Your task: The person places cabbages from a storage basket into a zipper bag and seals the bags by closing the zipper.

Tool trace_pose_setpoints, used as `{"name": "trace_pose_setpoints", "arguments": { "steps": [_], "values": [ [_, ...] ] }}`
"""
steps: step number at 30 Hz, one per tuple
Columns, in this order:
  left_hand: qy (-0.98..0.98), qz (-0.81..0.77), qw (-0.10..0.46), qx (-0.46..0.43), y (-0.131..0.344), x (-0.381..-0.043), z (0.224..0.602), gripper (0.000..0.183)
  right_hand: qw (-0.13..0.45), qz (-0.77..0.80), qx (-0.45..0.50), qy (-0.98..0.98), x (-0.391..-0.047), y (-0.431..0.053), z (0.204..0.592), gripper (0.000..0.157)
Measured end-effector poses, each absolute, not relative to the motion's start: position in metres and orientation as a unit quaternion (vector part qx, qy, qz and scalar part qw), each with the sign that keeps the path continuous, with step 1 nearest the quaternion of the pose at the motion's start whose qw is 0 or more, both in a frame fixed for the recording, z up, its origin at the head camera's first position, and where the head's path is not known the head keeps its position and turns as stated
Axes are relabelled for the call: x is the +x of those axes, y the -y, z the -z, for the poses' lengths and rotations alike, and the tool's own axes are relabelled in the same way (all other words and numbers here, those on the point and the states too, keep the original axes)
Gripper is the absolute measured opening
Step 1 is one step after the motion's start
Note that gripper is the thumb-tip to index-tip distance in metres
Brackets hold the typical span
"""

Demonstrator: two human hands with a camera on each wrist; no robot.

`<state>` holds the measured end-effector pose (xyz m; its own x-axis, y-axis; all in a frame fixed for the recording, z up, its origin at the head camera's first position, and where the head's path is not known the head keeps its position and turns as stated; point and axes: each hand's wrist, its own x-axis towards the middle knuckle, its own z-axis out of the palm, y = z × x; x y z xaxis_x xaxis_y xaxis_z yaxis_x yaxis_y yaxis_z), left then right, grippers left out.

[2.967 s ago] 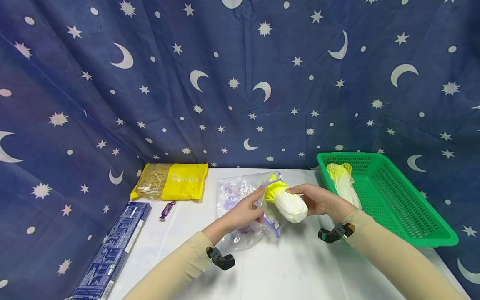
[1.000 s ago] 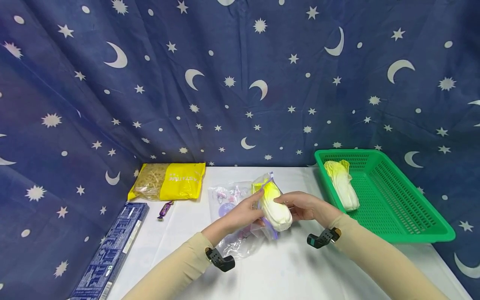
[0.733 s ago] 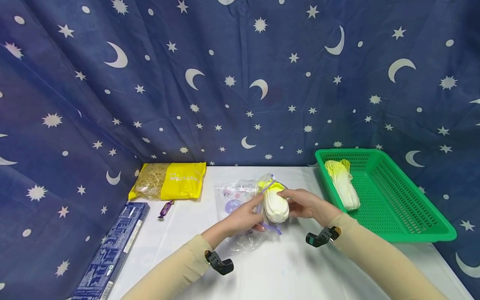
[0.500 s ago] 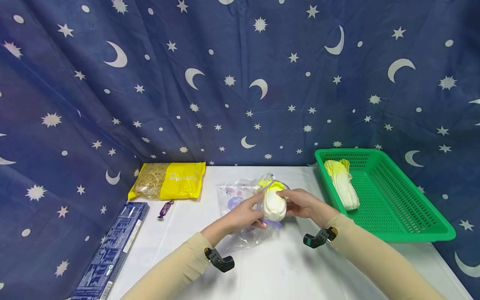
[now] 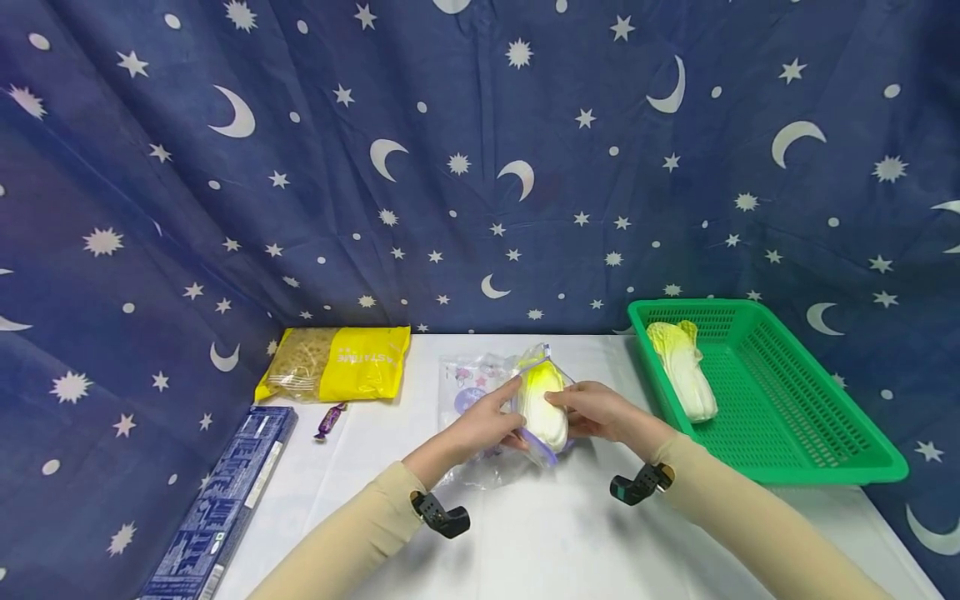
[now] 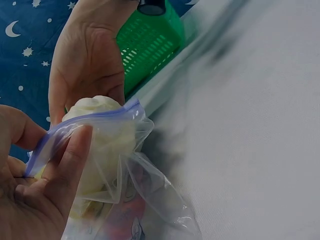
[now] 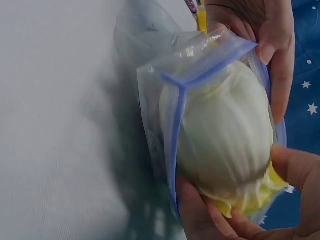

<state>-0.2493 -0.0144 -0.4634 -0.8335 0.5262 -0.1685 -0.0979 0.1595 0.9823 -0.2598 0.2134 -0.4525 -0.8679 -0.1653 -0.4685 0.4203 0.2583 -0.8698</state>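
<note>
A yellow-topped white napa cabbage (image 5: pixel 543 412) sits leafy end first in the mouth of a clear zip bag (image 5: pixel 463 387) with a purple seal and printed pictures. My left hand (image 5: pixel 483 427) pinches the bag's edge at the seal, thumb and fingers either side in the left wrist view. From the right, my right hand (image 5: pixel 600 410) grips the cabbage, thumb on top and fingers beneath. The right wrist view has the cabbage's rounded white base (image 7: pixel 227 127) framed by the purple seal (image 7: pixel 220 67), with the right fingers (image 7: pixel 197 210) along the bag's rim.
A green basket (image 5: pixel 806 417) on the right holds a second napa cabbage (image 5: pixel 684 371). At the back left lie a yellow pasta pack (image 5: pixel 363 363), a purple-wrapped candy (image 5: pixel 330 421) and a long blue box (image 5: pixel 225 500). A starry curtain (image 5: pixel 450 208) closes off the back.
The right hand has brought the cabbage leftward from outside the bag's mouth into it. Over the last half second the cabbage has tipped, showing more of its length. The left hand keeps the bag's edge.
</note>
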Motion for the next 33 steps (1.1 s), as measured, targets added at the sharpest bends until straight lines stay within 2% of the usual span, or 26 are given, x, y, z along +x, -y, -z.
{"name": "trace_pose_setpoints", "arguments": {
  "steps": [5,8,13,17,20,25,33],
  "values": [
    [-0.707,-0.649,0.242,0.141,0.016,-0.25,0.464,0.081,0.129,0.551,0.067,-0.821,-0.251,-0.223,0.452,0.038],
    [-0.707,-0.65,0.244,0.137,0.017,-0.249,0.463,0.081,0.081,0.525,0.062,-0.845,-0.242,-0.225,0.457,0.03],
    [-0.708,-0.649,0.242,0.137,0.019,-0.248,0.463,0.08,0.08,0.561,0.076,-0.82,-0.23,-0.221,0.474,0.032],
    [-0.709,-0.648,0.239,0.14,0.019,-0.249,0.463,0.08,0.091,0.606,0.074,-0.787,-0.226,-0.216,0.485,0.045],
    [-0.72,-0.638,0.229,0.148,0.02,-0.249,0.46,0.079,0.068,0.588,0.056,-0.804,-0.225,-0.213,0.484,0.056],
    [-0.752,-0.606,0.2,0.162,0.025,-0.253,0.445,0.072,0.018,0.521,0.008,-0.854,-0.228,-0.211,0.466,0.067],
    [-0.816,-0.525,0.156,0.187,0.037,-0.258,0.409,0.061,0.023,0.449,-0.034,-0.893,-0.237,-0.209,0.419,0.068]
  ]
}}
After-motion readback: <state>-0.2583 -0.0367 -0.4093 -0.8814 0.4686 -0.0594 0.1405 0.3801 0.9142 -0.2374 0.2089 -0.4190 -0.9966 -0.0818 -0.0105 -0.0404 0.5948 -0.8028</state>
